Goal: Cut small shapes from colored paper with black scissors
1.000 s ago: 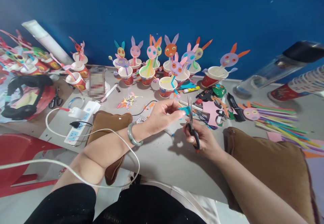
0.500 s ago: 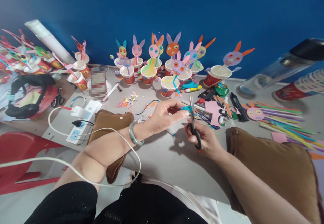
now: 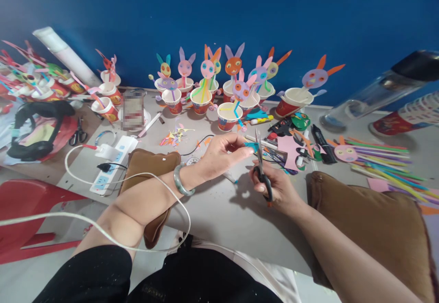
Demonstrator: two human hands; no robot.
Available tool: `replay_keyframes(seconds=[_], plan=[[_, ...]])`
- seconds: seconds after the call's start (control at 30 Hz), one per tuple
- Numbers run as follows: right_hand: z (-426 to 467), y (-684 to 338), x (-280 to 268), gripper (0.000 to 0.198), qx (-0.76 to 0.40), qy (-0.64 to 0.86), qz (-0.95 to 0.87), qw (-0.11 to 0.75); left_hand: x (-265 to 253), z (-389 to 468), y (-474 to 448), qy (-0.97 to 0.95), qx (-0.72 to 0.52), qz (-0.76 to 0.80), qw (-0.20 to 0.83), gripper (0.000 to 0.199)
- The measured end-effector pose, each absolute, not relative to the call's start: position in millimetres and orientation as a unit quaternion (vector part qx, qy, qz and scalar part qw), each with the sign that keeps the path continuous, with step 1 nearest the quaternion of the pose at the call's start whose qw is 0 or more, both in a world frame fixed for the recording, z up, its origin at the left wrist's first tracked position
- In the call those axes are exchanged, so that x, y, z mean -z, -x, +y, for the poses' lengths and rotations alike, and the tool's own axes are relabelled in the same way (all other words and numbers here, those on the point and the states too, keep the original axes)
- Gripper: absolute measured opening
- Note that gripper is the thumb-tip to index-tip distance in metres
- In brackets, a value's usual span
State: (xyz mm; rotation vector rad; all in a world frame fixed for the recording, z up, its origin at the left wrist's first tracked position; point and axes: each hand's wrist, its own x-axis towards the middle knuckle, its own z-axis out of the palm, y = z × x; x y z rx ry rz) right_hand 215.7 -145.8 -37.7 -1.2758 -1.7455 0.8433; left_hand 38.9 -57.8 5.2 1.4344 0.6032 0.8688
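Between thumb and fingers, my left hand [image 3: 222, 156] pinches a small blue piece of paper [image 3: 252, 146]. My right hand [image 3: 274, 184] grips black-handled scissors [image 3: 262, 175], their blades pointing up beside the paper's right edge. Whether the blades touch the paper I cannot tell. Just beyond my hands stands a paper cup [image 3: 229, 119] with a purple rabbit-faced paper figure [image 3: 242, 91] in it. To the right of the scissors lies a pink paper offcut [image 3: 287, 151] among pens and scraps.
Several cups with rabbit figures line the blue wall [image 3: 206, 10]. Paper scraps [image 3: 175, 137] lie left of centre. A power strip [image 3: 115, 163] with a white cable, brown cushions [image 3: 366, 230], coloured sticks [image 3: 384, 156], a clear bottle [image 3: 363, 97] and stacked cups [image 3: 401, 120] surround the work area.
Both hands have shifted very slightly left. The scissor blades have tilted a little more to the left, near the blue paper. Everything else stays in place.
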Motion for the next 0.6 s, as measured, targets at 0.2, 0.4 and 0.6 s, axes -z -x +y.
replay_keyframes(seconds=[0.2, 0.4, 0.6], plan=[[-145.1, -216.0, 36.6, 0.064, -0.333, 0.505, -0.691, 0.396, -7.1, -57.8, -38.0, -0.627, -0.374, 0.271, 0.628, 0.022], [-145.0, -216.9, 36.6, 0.062, -0.340, 0.499, -0.692, 0.395, -5.1, -56.6, -37.6, -0.633, -0.367, 0.266, 0.628, 0.019], [-145.1, -217.9, 35.9, 0.064, -0.338, 0.503, -0.693, 0.390, -3.0, -55.1, -37.4, -0.638, -0.373, 0.258, 0.623, 0.019]])
